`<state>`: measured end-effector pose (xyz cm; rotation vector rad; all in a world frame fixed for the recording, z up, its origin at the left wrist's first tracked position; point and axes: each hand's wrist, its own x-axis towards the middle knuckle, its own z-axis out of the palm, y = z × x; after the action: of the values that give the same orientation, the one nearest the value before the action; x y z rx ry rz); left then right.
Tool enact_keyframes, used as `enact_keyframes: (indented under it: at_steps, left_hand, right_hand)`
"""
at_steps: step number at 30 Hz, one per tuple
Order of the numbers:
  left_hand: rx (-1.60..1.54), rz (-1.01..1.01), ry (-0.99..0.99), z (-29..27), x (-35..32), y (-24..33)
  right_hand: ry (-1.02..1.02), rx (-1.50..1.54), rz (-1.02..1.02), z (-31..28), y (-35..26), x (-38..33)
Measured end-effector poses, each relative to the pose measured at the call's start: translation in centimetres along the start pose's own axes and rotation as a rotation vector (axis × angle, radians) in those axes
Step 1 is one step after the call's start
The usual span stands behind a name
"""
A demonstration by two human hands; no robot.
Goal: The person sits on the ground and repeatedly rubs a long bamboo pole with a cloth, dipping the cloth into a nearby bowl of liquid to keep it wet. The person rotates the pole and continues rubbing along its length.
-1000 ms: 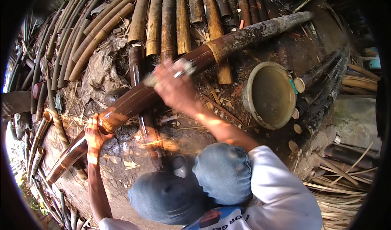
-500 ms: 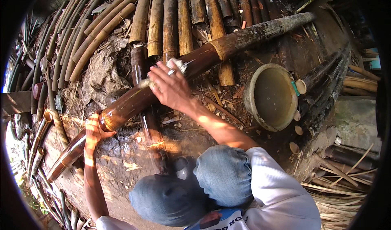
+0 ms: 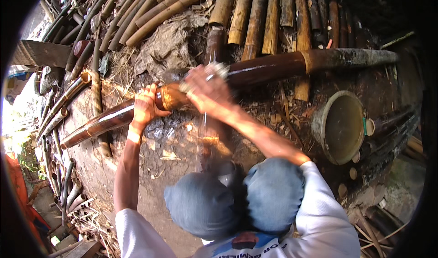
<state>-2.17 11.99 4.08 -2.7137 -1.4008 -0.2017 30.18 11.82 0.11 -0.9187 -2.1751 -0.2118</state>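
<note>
Bamboo pole (image 3: 269, 71) might roll if the left hand (image 3: 146, 106), fingers curled over its glossy skin, slips while the right hand (image 3: 207, 86) clasps a pale rag (image 3: 219, 69).

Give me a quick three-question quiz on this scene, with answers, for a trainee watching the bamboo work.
1. On which side of the person does the round basin stand, left or right?
2. True or false: the left hand is touching the dark bamboo pole.
3. The right hand is pressing what against the pole? A, a knife; B, a pale wad; C, a coil of rope.

Key: 1, right. 2, true. 3, B.
</note>
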Motion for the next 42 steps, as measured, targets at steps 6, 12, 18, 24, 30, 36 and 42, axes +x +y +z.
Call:
enact_keyframes:
  at_steps: [6,12,18,24,30,36,42]
  left_hand:
    - [-0.063,-0.112,-0.068,2.1,-1.3,-1.4]
    - [0.036,-0.113,-0.423,1.9,2.5,-3.3]
    - [-0.281,-0.303,-0.36,-0.9,8.7,4.8]
    - [-0.481,-0.301,-0.321,1.8,19.9,14.8]
    - [-1.006,-0.491,-0.398,3.0,24.0,15.6]
    - [-1.319,-0.385,-0.249,2.4,24.0,16.4]
    - [-1.08,-0.486,-0.366,0.6,23.7,17.5]
  right_hand:
    - [-0.088,-0.191,0.816,-10.2,13.6,-8.2]
    - [-0.094,-0.341,1.106,-20.9,31.1,-16.6]
    - [0.288,-0.118,1.37,-26.9,20.8,-23.0]
    - [-0.256,-0.522,1.401,-30.4,14.3,-32.4]
    - [0.284,-0.133,1.554,-27.7,15.0,-27.3]
    - [0.3,0.404,0.914,-15.3,13.3,-8.3]
    - [-0.356,-0.042,0.673,-11.0,17.0,-5.6]
